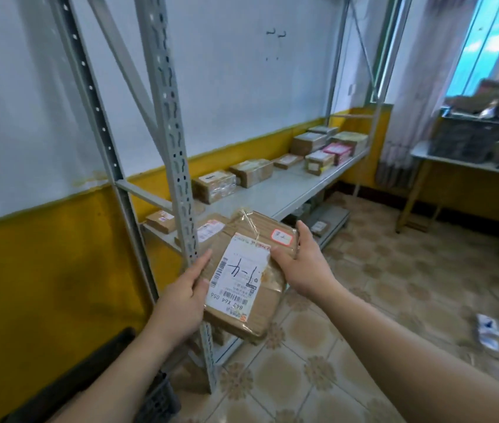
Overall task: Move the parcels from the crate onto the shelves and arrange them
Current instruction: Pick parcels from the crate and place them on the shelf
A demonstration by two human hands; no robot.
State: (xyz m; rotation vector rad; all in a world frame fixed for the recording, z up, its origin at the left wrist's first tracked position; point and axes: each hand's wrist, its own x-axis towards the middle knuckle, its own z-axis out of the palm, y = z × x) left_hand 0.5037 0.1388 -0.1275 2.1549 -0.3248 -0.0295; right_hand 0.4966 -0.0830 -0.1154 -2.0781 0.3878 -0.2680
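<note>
At the lower edge a dark crate (159, 401) was partly seen, its contents hidden. Just beyond it, a brown parcel (251, 288) was held in the air beside the post (178, 166). It was gripped at its left edge by the left hand (185, 296) and at its right edge by the right hand (306, 264), and was not yet set down. Further off, many parcels (251, 173) were laid along the shelf (275, 193), with a few lower down. The task was judged partly done, with bare shelf room left.
</note>
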